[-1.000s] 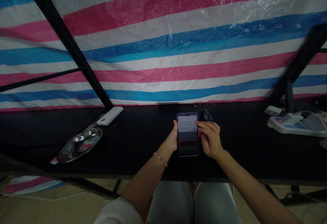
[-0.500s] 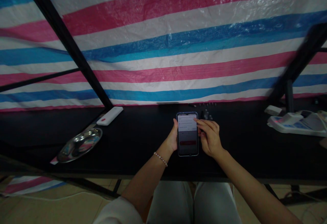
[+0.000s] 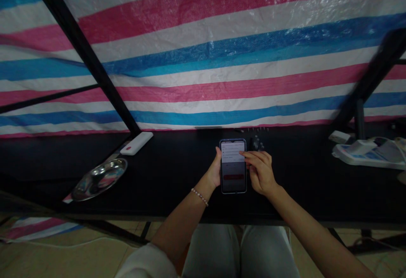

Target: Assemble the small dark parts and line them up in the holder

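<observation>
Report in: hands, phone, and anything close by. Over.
Left hand gripping phone, screen lit. Right hand fingertips at screen's upper right edge, contact unclear. Small clear pieces just beyond right hand.

Black worktop (image 3: 177, 193): shiny metal dish (image 3: 100, 180) at 9 o'clock, white box (image 3: 137, 144) at 10, small clear pieces (image 3: 256, 142) at 1, power strip (image 3: 369, 158) at 3.

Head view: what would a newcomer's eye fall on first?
First, the pink, blue and white striped sheet across the upper part. Below it, over the black table, the left hand holds a lit phone, with the right hand at its upper right edge. Further left lies a shiny metal dish.
</observation>
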A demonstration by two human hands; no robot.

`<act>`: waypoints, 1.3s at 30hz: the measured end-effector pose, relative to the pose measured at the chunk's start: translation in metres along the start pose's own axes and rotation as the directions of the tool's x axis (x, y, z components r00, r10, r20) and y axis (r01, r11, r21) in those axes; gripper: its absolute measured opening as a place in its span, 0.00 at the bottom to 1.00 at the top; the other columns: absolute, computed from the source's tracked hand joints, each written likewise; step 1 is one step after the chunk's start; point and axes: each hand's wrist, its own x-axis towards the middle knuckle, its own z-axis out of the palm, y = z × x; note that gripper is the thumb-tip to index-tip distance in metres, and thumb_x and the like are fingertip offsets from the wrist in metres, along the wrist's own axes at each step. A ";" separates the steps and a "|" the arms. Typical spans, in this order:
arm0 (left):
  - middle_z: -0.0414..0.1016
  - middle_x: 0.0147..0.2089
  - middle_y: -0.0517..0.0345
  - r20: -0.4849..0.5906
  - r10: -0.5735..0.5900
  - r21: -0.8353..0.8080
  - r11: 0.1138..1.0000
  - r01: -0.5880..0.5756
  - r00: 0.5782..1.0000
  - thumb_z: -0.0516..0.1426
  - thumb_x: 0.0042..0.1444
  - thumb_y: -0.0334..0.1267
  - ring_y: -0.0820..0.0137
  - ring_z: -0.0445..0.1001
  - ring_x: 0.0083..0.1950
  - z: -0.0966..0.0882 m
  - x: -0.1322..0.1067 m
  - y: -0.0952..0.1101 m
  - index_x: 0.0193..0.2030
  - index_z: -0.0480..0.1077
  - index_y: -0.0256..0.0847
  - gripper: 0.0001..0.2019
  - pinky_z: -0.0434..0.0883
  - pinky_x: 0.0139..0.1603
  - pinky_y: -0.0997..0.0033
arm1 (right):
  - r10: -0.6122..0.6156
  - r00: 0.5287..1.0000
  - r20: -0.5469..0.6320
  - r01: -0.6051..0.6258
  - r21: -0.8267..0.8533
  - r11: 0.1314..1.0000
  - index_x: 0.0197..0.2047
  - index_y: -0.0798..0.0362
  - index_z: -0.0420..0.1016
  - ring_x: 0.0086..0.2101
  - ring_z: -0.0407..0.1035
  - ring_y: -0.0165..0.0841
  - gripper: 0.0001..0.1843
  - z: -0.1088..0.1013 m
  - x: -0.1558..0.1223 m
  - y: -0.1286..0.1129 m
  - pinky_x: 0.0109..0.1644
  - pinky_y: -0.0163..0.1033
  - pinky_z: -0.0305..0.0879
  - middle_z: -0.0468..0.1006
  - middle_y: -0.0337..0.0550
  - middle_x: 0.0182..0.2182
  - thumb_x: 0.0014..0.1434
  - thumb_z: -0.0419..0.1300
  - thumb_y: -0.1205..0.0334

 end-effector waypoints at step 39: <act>0.73 0.45 0.42 -0.013 -0.032 -0.004 0.999 0.032 0.999 0.36 0.50 0.66 0.58 0.71 0.48 0.002 -0.003 0.003 0.52 0.66 0.33 0.41 0.61 0.52 0.57 | -0.020 0.999 -0.029 0.020 0.014 1.000 0.37 0.49 0.65 0.37 0.68 0.36 0.13 -0.003 -0.004 0.003 0.44 0.47 0.54 0.77 0.42 0.37 0.51 0.46 0.73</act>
